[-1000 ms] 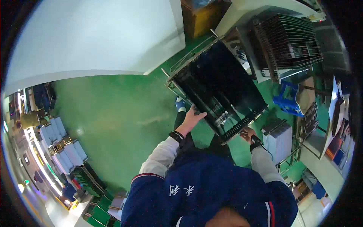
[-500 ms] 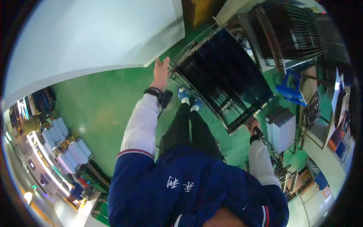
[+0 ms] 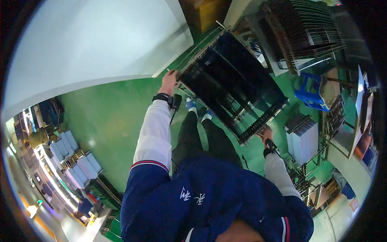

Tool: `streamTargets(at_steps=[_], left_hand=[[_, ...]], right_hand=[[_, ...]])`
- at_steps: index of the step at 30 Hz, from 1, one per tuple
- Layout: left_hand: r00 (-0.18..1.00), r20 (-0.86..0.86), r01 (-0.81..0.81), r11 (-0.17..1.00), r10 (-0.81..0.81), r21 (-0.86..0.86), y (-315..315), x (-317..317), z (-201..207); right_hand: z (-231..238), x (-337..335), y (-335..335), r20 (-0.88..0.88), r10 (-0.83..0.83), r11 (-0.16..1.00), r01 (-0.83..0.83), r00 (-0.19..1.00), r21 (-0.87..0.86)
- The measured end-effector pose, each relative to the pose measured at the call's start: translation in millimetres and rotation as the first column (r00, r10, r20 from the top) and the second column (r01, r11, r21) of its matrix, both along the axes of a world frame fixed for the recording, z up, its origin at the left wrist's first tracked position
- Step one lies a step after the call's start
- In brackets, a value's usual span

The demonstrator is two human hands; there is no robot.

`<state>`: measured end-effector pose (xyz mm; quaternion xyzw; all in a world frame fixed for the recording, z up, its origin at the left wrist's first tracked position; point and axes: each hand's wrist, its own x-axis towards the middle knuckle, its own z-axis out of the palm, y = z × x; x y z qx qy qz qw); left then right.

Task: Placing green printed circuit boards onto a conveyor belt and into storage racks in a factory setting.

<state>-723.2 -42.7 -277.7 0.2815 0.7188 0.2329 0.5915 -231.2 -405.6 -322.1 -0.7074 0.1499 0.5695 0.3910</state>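
In front of me stands a slotted metal rack (image 3: 231, 82), tilted across the view, with dark flat panels in it and toothed rails along its edges. My left hand (image 3: 169, 80) is closed around the frame at its left corner. My right hand (image 3: 265, 133) grips the near right corner, beside the toothed rail (image 3: 262, 123); part of its fingers is hidden behind the rack. Black straps with small devices sit on both wrists. My feet in blue shoes are just beside the rack's near edge.
A large white panel (image 3: 105, 36) fills the upper left. Another slotted rack (image 3: 306, 34) stands at the upper right, near a blue stool (image 3: 309, 92). A rack of white boards (image 3: 302, 141) is at the right, and more white boards (image 3: 82, 167) stand at the left. The floor (image 3: 105, 109) is green.
My left hand's spread fingers have closed on the rack's frame. The rack has shifted slightly left in the view. My right hand stays at its near right corner.
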Motion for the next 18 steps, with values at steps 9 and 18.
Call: streamTargets(at_steps=[9,18], left_hand=[[0.787,-0.320,0.615,0.709,-0.527,0.345,-7.8,-33.9,-78.5],[0.839,-0.247,0.533,0.825,-0.485,0.189,38.0,2.7,-66.0]], right_hand=[[24.8,-16.1,26.7,0.092,0.094,0.995,-0.090,0.991,-0.041],[33.1,-33.0,29.3,0.175,0.086,0.995,-0.076,0.981,-0.065]])
